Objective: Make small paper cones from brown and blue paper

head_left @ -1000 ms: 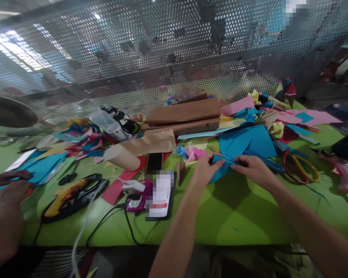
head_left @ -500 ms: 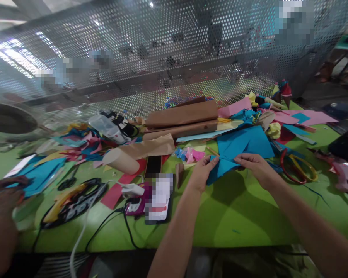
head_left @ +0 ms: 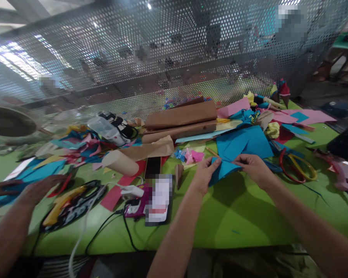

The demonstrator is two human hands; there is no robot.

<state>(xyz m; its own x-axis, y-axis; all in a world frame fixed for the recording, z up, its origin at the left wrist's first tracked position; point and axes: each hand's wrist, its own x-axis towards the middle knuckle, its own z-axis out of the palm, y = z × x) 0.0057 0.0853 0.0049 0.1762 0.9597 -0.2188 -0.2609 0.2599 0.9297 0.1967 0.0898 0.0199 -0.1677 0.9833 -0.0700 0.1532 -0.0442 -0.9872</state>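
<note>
A small piece of blue paper (head_left: 224, 172) is held between my two hands above the green table. My left hand (head_left: 205, 173) pinches its left side between thumb and fingers. At its right edge, my right hand (head_left: 251, 166) grips with closed fingertips. Just behind lies a larger blue sheet (head_left: 246, 141), flat on the table. A small brown paper cone (head_left: 178, 175) sits left of my left hand. To the right of my right hand lie scissors with red and yellow handles (head_left: 300, 170).
A phone (head_left: 160, 199), a purple power strip (head_left: 137, 202) and cables lie left of my forearm. Brown paper rolls (head_left: 181, 116) stand behind, before a perforated metal screen (head_left: 162, 50). A pink glue gun (head_left: 340, 170) is right. A co-worker's hand (head_left: 43, 187) is at the left.
The blue paper in my hands has shifted and bent slightly, its right edge drawn nearer my right fingers. At the left, the co-worker's hand has moved right and reached a red-handled tool.
</note>
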